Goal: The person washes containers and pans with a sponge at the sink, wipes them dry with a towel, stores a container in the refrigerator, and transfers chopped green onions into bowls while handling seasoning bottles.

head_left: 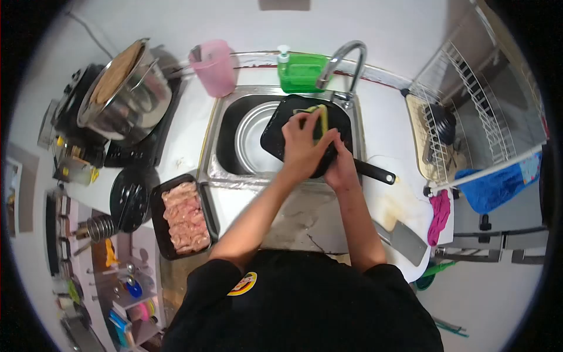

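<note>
A black square pan is tilted over the sink, its handle pointing to the lower right. My left hand reaches across the pan, its fingers closed on a yellow-green sponge against the pan's inner surface. Close beside it, my right hand grips the pan's near right edge by the handle; some of its fingers are hidden. Under the pan, a round metal basin shows in the sink. The faucet arches above the far edge.
A black tray of raw meat pieces sits left of the sink. Behind stand a pink pitcher, a green soap bottle and a large metal pot. On the right are a cleaver and a wire dish rack.
</note>
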